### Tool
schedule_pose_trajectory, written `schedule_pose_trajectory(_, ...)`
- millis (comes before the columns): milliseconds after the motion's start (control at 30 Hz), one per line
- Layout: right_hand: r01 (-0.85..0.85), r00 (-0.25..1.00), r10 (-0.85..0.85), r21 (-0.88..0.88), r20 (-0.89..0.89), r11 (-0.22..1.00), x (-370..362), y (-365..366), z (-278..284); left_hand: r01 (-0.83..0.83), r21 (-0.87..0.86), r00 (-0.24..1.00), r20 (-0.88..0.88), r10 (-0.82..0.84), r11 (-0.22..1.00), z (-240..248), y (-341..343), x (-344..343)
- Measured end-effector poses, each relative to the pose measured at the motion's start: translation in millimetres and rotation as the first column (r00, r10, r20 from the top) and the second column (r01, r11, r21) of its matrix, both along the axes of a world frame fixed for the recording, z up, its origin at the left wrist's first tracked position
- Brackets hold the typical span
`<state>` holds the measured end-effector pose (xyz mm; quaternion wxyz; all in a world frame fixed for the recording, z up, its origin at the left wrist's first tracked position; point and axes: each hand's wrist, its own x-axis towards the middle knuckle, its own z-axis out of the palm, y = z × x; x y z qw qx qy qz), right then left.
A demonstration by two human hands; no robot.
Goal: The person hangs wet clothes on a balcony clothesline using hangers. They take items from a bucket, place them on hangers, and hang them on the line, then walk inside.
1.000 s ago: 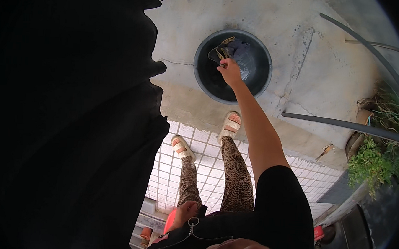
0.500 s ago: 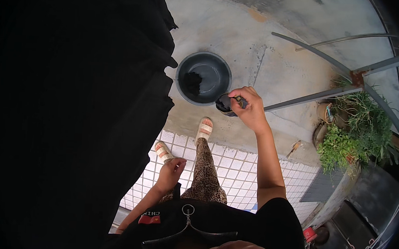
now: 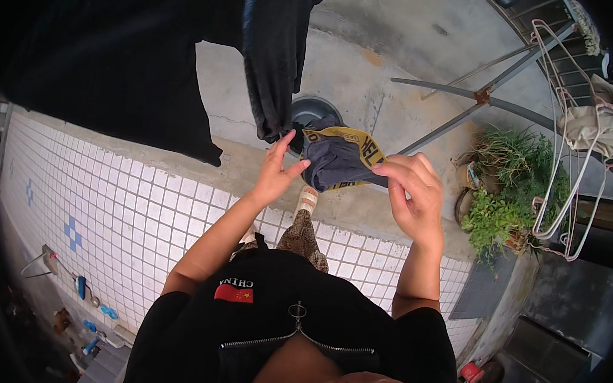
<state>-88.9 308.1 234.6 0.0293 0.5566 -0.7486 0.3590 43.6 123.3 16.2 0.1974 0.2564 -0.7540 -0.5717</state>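
Note:
A pair of grey underpants (image 3: 340,158) with a yellow waistband hangs stretched sideways in front of me. My right hand (image 3: 415,195) pinches the right end of the waistband between thumb and fingers. My left hand (image 3: 277,174) is at the other end, its thumb and fingers apart around the near edge of the cloth; whether the thumb touches it is hard to tell. Beyond the underpants, a dark grey basin (image 3: 317,108) stands on the concrete, partly hidden by them and by a hanging black garment.
Large black clothes (image 3: 139,62) hang at upper left, close to my left hand. Wire hangers (image 3: 592,163) and a pale cloth (image 3: 598,132) hang at right. A metal frame (image 3: 514,67) and potted plants (image 3: 501,217) stand on that side. White tiles (image 3: 172,208) cover the floor below.
My left hand has risen from beside my leg to the underpants. The underpants, bunched in my right hand over the basin, are now raised and spread out. The view has shifted, bringing hangers in.

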Motion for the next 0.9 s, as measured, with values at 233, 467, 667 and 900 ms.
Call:
schedule_pose_trajectory(233, 0.067, 0.988, -0.084, -0.136, -0.13, 0.988, 90.4, -10.8, 14.7, 0.199, -0.123, 0.979, -0.014, -0.203, 0.972, 44.4, 1.8, 62.8)
schedule_pose_trajectory(467, 0.509, 0.798, -0.545, -0.197, -0.258, 0.838, 116.4, 10.6, -7.6, 0.094, -0.034, 0.991, -0.091, -0.096, 0.995, 51.8, -20.9, 101.1)
schedule_pose_trajectory(667, 0.686, 0.723, -0.677, 0.026, -0.138, 0.727, 92.4, 54.5, -108.7, -0.112, -0.269, 0.97, -0.238, 0.047, 0.957, 160.3, -53.9, 123.0)
schedule_pose_trajectory(900, 0.715, 0.607, -0.739, 0.205, 0.293, 0.668, 56.9, 36.9, -239.9, -0.319, -0.467, 0.926, -0.337, 0.168, 0.825, 214.6, -62.2, 114.1)
